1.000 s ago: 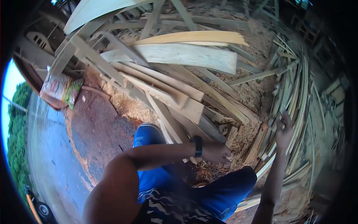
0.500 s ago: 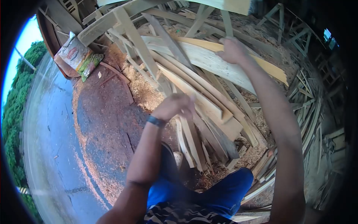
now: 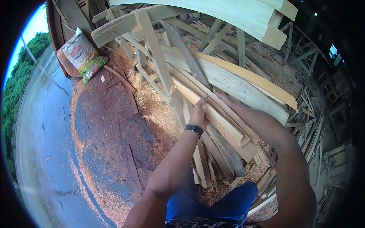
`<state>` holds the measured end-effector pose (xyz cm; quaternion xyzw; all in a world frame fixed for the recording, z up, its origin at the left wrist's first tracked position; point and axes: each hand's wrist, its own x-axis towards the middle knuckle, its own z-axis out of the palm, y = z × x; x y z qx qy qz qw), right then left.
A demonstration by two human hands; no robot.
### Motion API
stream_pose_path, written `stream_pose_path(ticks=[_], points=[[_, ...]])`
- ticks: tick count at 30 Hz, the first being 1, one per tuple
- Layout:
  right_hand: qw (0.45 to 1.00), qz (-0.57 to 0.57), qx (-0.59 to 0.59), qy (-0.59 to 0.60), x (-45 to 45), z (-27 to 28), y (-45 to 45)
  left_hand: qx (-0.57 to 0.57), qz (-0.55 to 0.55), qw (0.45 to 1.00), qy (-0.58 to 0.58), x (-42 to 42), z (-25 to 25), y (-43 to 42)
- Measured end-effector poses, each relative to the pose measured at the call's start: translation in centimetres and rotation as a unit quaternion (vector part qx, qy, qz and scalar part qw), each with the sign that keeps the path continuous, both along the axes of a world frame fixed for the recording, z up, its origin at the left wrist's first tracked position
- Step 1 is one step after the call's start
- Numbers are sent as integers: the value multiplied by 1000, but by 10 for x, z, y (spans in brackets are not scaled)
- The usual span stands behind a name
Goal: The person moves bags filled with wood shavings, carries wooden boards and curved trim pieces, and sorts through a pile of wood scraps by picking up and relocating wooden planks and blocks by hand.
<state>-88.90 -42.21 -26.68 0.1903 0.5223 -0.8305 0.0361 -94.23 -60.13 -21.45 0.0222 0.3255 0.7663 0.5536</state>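
Observation:
A stack of long wooden planks [image 3: 224, 131] slants in front of me, leaning among other boards. My left hand [image 3: 199, 116], with a dark band at its wrist, grips the stack's near side. Its thumb lies over the top plank's edge and its other fingers are mostly hidden below. On the far side, my right hand [image 3: 223, 99] is closed against the planks, its fingertips out of sight. Just beyond it lies a wide pale board [image 3: 243, 85], with a yellowish curved strip [image 3: 251, 76] along its back edge.
A wooden trestle [image 3: 154, 53] stands behind the stack. A large light timber [image 3: 228, 15] crosses overhead at the top. At left are a printed sack [image 3: 81, 55] and shavings-covered ground [image 3: 110, 114]. Scrap strips [image 3: 308, 121] pile up at right.
My right hand has left the yellowish strip and come down and nearer to the plank stack. My left hand has moved right onto the stack's near side. The view has shifted slightly.

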Motion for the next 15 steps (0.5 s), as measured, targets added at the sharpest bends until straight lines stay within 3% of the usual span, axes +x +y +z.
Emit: stream_pose_path(ticks=[1,4,7,11,13,15], points=[[1000,-4,-12,-7,3,1,-2,1,8,1000,5,2,-2,2],[990,28,136,2,14,-30,25,3,30,999,24,0,-7,5],[911,-5,361,-200,70,34,-1,10,33,999,27,1,-13,10],[881,10,380,-282,160,74,-5,-53,47,997,30,-9,-33,19],[828,22,442,-344,214,108,-23,7,64,998,9,-18,-45,22],[816,3,468,-338,277,139,-49,47,94,994,-13,-17,-36,21]])
